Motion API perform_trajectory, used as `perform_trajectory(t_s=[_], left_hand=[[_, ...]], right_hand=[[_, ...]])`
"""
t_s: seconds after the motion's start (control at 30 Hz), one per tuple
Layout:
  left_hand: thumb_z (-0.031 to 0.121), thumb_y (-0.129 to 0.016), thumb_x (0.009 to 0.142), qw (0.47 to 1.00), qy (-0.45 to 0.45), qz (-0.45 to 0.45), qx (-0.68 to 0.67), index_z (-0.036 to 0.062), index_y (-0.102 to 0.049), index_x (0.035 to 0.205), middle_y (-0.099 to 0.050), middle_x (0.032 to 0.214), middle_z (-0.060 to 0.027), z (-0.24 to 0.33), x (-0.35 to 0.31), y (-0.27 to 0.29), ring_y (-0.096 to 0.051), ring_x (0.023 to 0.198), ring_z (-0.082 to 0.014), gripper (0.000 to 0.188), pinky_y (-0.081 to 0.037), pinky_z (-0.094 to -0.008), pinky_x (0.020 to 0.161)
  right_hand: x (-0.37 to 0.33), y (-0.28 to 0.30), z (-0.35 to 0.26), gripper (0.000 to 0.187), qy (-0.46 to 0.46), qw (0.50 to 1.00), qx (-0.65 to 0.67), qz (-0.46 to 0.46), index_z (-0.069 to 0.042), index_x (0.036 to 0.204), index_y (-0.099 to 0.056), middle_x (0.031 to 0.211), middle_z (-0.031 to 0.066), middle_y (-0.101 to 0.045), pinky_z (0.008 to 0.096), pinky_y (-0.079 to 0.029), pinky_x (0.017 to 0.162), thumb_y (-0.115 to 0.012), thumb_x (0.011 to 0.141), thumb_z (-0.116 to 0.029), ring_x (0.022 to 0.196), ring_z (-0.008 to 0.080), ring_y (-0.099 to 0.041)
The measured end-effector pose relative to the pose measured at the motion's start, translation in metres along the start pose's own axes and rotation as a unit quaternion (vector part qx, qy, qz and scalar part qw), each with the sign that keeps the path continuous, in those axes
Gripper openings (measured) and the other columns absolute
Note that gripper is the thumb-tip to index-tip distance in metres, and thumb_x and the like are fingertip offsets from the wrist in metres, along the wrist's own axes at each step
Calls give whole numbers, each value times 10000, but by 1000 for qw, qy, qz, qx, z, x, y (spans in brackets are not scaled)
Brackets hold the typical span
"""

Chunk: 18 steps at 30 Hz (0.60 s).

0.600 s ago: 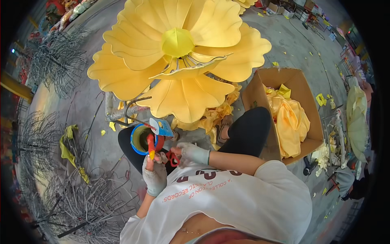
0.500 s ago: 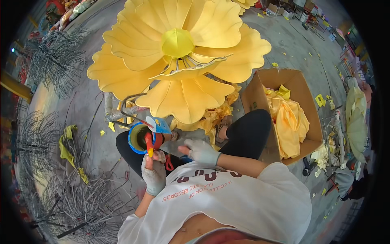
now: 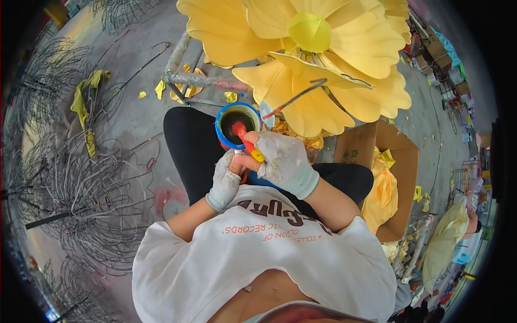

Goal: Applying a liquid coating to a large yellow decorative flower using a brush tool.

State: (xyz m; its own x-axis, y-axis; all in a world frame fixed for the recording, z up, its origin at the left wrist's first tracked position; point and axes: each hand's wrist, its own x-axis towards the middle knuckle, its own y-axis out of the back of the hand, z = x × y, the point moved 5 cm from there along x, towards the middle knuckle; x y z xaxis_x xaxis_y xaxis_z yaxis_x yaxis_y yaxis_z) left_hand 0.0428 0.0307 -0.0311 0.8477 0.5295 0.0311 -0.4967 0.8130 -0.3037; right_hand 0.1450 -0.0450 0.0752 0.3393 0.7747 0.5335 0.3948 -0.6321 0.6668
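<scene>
A blue-rimmed pot (image 3: 219,133) of dark liquid sits between my knees. My left hand (image 3: 225,182), in a pale work glove with bare fingertips, is closed at its near side, apparently on a handle that my fingers mostly hide. My right hand (image 3: 285,161), gloved alike, grips a red brush (image 3: 250,146) with a yellow handle end. The brush's far end dips into the pot, so its bristles are out of sight. Beyond stands a large yellow fabric flower (image 3: 309,32) with scalloped petals; a bent wire stem (image 3: 296,98) with a reddish lower part juts toward the pot.
To the right, a cardboard box (image 3: 401,188) holds yellow fabric petals (image 3: 382,191). Bundles of grey wire (image 3: 91,194) spread over the floor at left. A wrapped metal frame (image 3: 204,81) stands beyond my knee, and yellow scraps (image 3: 83,107) lie about.
My right hand has come left from over my lap and taken hold of the brush. My view has shifted, so the flower and box appear farther right. My left hand stays at the pot.
</scene>
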Motion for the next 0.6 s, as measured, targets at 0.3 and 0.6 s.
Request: perform_trajectory(t_s=[0.3,0.6], left_hand=[[282,-424,969,988,-44,-27,143,31,-557,837,-548,771,-54,4,-4,3,-471,664,-183,313,-403,-291,643],[272,-418,969,960,-151,-43,233,38,-555,829,-547,761,-63,5,-7,-3,-483,663,-205,305,-408,-303,645]], right_hand=[[29,16,-22,124,-20,999,17,19,-33,851,-624,780,57,-632,248,-447,545,-663,741,-74,574,182,-544],[26,9,-31,99,-32,998,44,34,-16,833,-620,730,66,-619,249,-430,541,-630,747,-64,550,175,-512]])
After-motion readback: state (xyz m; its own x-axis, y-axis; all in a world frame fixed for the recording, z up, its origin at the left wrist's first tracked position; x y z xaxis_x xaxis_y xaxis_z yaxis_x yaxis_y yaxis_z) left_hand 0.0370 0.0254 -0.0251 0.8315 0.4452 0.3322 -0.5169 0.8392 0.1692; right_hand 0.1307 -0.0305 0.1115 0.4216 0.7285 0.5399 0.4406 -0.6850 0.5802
